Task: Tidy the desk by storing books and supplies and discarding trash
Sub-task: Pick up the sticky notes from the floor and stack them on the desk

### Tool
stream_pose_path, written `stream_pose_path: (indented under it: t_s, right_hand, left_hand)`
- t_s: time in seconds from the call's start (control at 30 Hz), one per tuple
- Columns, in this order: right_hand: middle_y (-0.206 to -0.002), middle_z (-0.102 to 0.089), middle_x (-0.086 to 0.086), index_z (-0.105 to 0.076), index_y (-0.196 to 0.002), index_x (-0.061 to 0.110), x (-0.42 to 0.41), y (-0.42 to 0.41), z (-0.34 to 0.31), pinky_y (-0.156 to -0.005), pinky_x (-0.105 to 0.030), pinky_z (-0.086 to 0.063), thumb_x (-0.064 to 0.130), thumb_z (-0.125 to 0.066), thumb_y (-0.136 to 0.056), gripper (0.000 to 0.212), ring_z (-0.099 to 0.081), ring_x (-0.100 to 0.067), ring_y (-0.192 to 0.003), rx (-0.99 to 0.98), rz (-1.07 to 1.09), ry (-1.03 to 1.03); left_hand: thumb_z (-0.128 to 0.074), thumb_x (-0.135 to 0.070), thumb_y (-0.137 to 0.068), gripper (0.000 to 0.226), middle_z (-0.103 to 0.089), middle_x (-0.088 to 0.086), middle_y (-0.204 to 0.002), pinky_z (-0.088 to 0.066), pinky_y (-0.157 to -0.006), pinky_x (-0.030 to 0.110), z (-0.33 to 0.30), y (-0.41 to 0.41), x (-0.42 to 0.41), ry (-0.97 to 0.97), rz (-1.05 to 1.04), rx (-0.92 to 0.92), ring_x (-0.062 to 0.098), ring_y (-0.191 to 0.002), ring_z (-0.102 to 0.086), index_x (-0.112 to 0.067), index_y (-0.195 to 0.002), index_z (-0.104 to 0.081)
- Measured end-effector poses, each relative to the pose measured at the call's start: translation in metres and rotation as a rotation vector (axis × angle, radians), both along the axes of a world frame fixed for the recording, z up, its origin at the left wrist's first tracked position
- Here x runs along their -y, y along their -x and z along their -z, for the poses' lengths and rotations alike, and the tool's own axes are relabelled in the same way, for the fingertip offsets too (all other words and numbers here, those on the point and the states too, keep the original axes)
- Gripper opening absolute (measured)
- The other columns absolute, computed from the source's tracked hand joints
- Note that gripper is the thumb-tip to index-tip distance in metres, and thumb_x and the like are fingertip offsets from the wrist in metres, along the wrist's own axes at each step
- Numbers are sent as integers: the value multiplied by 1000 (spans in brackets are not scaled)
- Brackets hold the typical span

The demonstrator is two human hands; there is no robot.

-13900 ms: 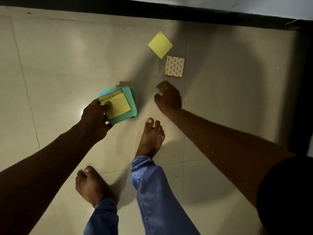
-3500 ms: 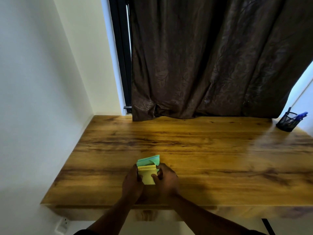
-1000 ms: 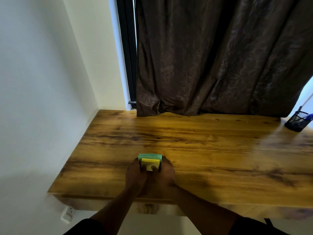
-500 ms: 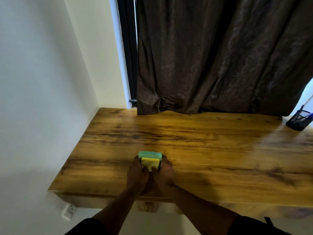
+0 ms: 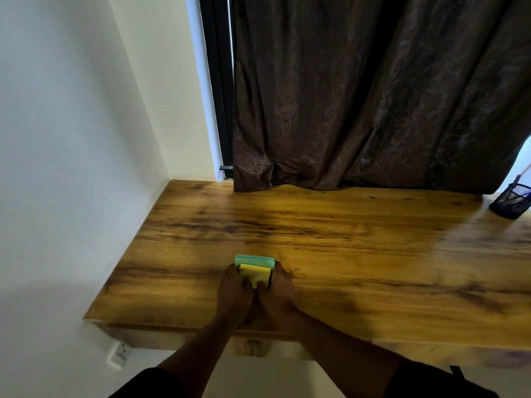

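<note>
Both hands, the left hand (image 5: 234, 291) and right hand (image 5: 278, 291), clasped the sticky-note stack (image 5: 254, 268) upright on the bench (image 5: 344, 254) near its front edge. Squaring well meant tapping the edges level, squeezing evenly from both sides.

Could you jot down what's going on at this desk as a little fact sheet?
surface: wooden desk
held: stack of sticky notes, green pad behind, yellow in front
left hand: grips the stack's left side
right hand: grips its right side
far right: mesh pen cup
behind: brown curtain
below the desk's left corner: wall socket
</note>
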State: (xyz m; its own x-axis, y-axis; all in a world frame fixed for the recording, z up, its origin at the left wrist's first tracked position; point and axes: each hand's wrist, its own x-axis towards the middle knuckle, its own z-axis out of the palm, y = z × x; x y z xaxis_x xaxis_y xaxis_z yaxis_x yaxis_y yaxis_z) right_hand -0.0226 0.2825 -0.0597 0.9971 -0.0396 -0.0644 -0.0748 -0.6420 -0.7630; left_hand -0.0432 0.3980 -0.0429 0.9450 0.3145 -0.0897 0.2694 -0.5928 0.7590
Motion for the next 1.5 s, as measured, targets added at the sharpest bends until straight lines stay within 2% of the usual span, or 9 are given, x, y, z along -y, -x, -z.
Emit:
stream_pose_path:
  t_s: [0.13,0.33,0.47,0.6,0.73,0.83,1.0,1.17,1.5]
  right_hand:
    - [-138,-59,-9,-45,-146,13,2,0,-1,-104,-38,-47,24,-63,-94,56,-56,-28,-127,28,11,-9]
    - [-146,-52,-8,-36,-153,12,5,2,7,-105,-36,-45,30,-58,-98,62,-54,-26,-130,-3,-12,65]
    - [-143,-56,-8,-39,-151,13,4,-2,8,-106,-41,-46,34,-58,-96,61,-56,-27,-128,-1,-9,35]
    - [-143,-56,-11,-44,-148,10,3,-5,8,-109,-40,-44,19,-59,-95,55,-53,-28,-130,-51,2,13]
    - [-140,-58,-11,-55,-141,10,5,-8,4,-112,-39,-40,14,-59,-95,46,-51,-26,-132,-68,26,-13]
    - [-129,-66,-4,-62,-130,19,7,-8,-3,-102,-37,-50,23,-61,-95,35,-61,-22,-119,-100,97,-49]
    - [-110,-74,1,-71,-107,24,8,-7,-5,-88,-35,-57,33,-71,-89,21,-67,-17,-102,-138,163,-40]
    - [-115,-74,4,-73,-114,26,8,4,-13,-77,-23,-48,38,-71,-89,28,-68,-15,-106,-170,175,93]
    - [-125,-71,4,-71,-122,25,11,19,0,-92,-28,-54,41,-70,-91,35,-66,-14,-112,-126,140,191]
  left_hand:
    - [-56,-11,-96,43,-51,15,-137,-46,-101,45,-1,-2,1,3,-10,5,34,-124,-54,-6,-138,-46]
    - [-55,-9,-96,39,-57,16,-134,-46,-100,42,7,1,3,-16,8,8,33,-122,-55,-3,-134,-49]
    - [-61,-14,-94,43,-54,17,-135,-44,-100,43,1,-3,1,-15,26,-27,36,-124,-53,-4,-134,-49]
    - [-59,-13,-94,38,-60,14,-131,-45,-98,41,-4,-3,-3,-24,42,-25,33,-122,-56,-7,-132,-54]
    - [-56,-11,-95,24,-66,11,-122,-45,-86,35,-12,-1,-8,-84,47,-36,30,-114,-60,-10,-118,-61]
    - [-56,-18,-99,20,-69,8,-118,-40,-78,30,-16,0,-13,-122,39,-56,27,-110,-63,-13,-116,-65]
    - [-59,-33,-100,27,-71,7,-117,-47,-81,32,-16,3,-24,-165,-9,-96,25,-108,-65,-14,-115,-70]
    - [-62,-37,-97,31,-70,10,-120,-50,-90,37,-12,11,-26,-211,-24,-143,30,-114,-64,-14,-117,-70]
    - [-66,-36,-95,36,-67,6,-126,-47,-94,36,-12,26,-19,-262,-6,-135,25,-119,-60,-15,-124,-65]
